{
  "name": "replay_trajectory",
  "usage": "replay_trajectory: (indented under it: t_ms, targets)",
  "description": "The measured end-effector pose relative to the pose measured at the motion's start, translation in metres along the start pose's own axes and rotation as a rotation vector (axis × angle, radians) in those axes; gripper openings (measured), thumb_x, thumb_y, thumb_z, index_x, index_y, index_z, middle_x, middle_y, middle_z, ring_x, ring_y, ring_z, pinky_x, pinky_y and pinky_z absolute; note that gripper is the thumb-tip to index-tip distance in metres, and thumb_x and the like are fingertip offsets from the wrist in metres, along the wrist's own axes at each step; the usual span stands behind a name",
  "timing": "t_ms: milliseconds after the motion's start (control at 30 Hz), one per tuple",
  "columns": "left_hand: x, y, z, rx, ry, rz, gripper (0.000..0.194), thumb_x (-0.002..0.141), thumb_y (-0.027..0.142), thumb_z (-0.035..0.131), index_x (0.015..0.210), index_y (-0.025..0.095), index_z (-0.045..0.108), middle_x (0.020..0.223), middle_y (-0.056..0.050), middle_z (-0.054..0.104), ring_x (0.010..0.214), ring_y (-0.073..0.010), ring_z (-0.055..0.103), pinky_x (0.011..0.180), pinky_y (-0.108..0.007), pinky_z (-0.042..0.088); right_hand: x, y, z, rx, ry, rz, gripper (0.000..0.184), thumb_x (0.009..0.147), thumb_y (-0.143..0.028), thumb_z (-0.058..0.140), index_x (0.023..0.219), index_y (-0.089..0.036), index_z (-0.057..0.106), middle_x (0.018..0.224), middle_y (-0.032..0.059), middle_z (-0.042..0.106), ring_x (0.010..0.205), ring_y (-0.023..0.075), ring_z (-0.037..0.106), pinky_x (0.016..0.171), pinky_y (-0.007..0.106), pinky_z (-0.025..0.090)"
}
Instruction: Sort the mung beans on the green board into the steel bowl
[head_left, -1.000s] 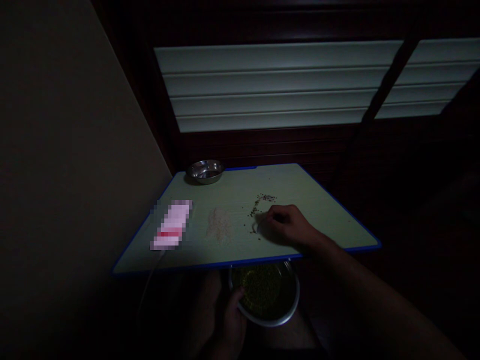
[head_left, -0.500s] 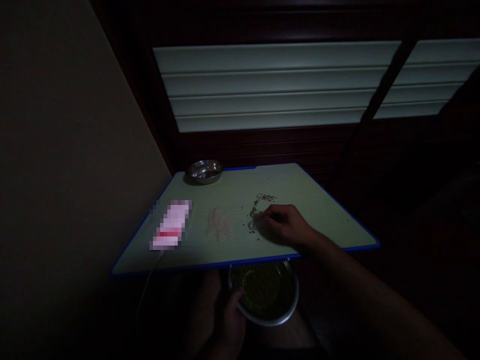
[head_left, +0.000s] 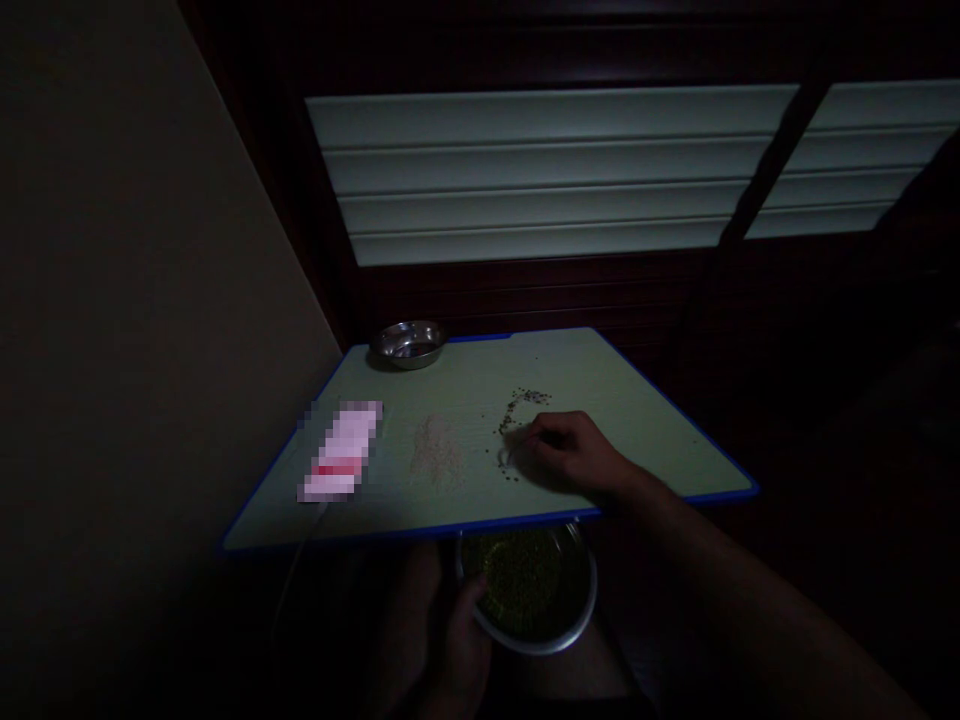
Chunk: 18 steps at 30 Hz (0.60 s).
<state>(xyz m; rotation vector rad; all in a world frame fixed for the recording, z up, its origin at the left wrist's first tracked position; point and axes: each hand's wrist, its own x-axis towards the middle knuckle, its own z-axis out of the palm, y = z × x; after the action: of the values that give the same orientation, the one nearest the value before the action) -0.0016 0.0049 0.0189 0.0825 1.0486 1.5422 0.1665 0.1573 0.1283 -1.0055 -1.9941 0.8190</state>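
Table (head_left: 637,430): steel dish (head_left: 390,348), dark contents (head_left: 414,351) | left fingers (head_left: 472,592): grasping bowl (head_left: 589,600), greenish grains (head_left: 521,580) inside | right fingers (head_left: 546,446): pinched

The bench (head_left: 637,400) is pale green, faintly streaked, and edged in deep blue. On the bench, the dark seeds (head_left: 531,396) look blackish-brown, speckling the green, while the powdery patch (head_left: 436,450) is pale pinkish beige. Toward the bench's left edge, the blurred rectangle (head_left: 349,440) is light pink with a red band across it. The small bowl (head_left: 409,333) at the bench's far edge is silver. Below the bench's near edge, the large bowl (head_left: 540,648) has a silver rim around yellowish-green contents (head_left: 525,580). Beyond the bench, pale grey-green slats (head_left: 547,165) make horizontal stripes within dark reddish-brown framing (head_left: 525,285).
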Motion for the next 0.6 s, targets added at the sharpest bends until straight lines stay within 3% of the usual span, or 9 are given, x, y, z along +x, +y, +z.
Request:
replay_trajectory:
  t_ms: [200, 300, 600]
  targets:
    - [-0.009, 0.013, 0.013, 0.016, 0.039, 0.011, 0.062, 0.053, 0.021, 0.077, 0.116, 0.022, 0.077, 0.103, -0.011, 0.081, 0.109, -0.0386, 0.072, 0.104, -0.053, 0.051, 0.0, 0.0, 0.0, -0.003, -0.026, -0.027, 0.016, 0.084, -0.027, 0.062, 0.079, -0.016, 0.073, 0.073, 0.0038, 0.072, 0.068, 0.0157, 0.061, 0.065, 0.029, 0.048]
    - [-0.014, 0.017, 0.017, 0.042, -0.009, 0.034, 0.062, 0.054, 0.02, 0.078, 0.116, 0.021, 0.077, 0.101, -0.011, 0.081, 0.111, -0.0384, 0.072, 0.106, -0.052, 0.05, 0.0, -0.001, 0.0, -0.015, -0.032, -0.033, 0.016, 0.083, -0.026, 0.062, 0.081, -0.015, 0.074, 0.072, 0.0038, 0.072, 0.066, 0.0153, 0.06, 0.064, 0.029, 0.047]
    - [-0.01, 0.012, 0.011, -0.004, 0.016, 0.034, 0.077, 0.056, 0.02, 0.08, 0.131, 0.027, 0.07, 0.112, -0.008, 0.08, 0.099, -0.0353, 0.075, 0.102, -0.052, 0.053, -0.001, -0.003, 0.001, 0.017, -0.062, -0.017, 0.015, 0.083, -0.025, 0.065, 0.084, -0.015, 0.076, 0.076, 0.0049, 0.075, 0.069, 0.0159, 0.064, 0.066, 0.029, 0.05]
